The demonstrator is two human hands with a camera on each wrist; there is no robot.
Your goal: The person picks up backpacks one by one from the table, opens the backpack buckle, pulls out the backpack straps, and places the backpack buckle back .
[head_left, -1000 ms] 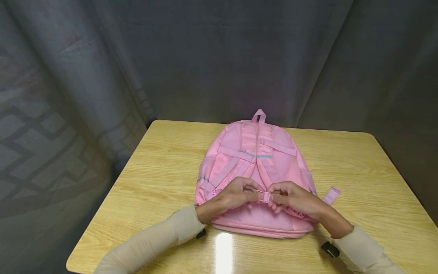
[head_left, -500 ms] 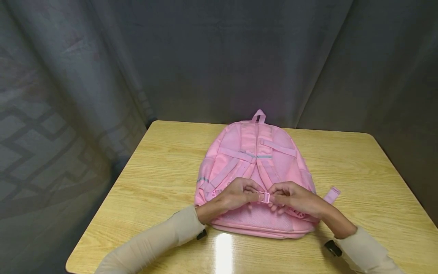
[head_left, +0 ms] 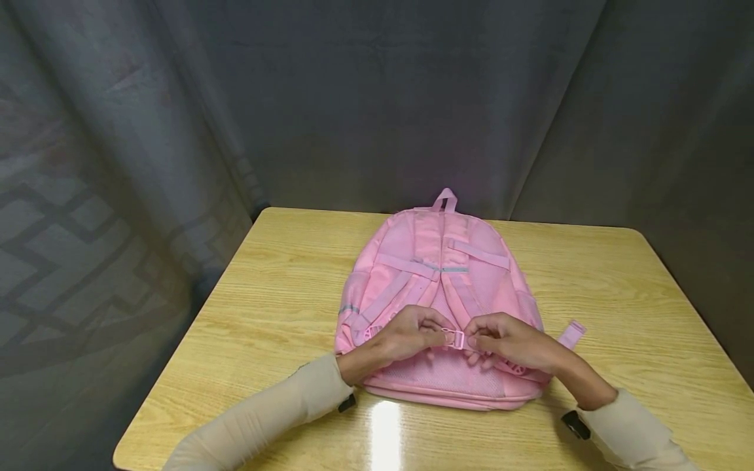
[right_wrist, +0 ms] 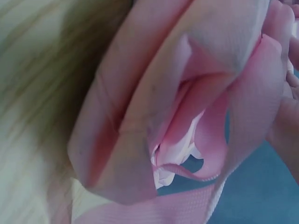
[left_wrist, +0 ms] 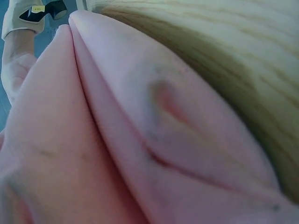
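A pink backpack [head_left: 436,379] lies on the table with its shoulder straps facing up. Over its lower part, my left hand [head_left: 406,335] pinches a pink plastic buckle [head_left: 456,339] from the left. From the other side my right hand [head_left: 514,341] pinches the strap at the buckle's right end, thumb and forefinger together. The buckle's left end is hidden behind the left fingertips. Pink fabric of the backpack [left_wrist: 121,107] fills most of the left wrist view, with the right hand [left_wrist: 21,70] at its left edge. A pink webbing strap [right_wrist: 252,107] hangs in the right wrist view.
The wooden table [head_left: 277,288] extends on both sides of the backpack. A loose strap end [head_left: 571,335] sticks out to the right of it. Dark grey curtains [head_left: 377,104] stand behind the table and along its left.
My right hand has shifted slightly right, and more of the buckle shows between the hands. The left hand and the backpack stay in place.
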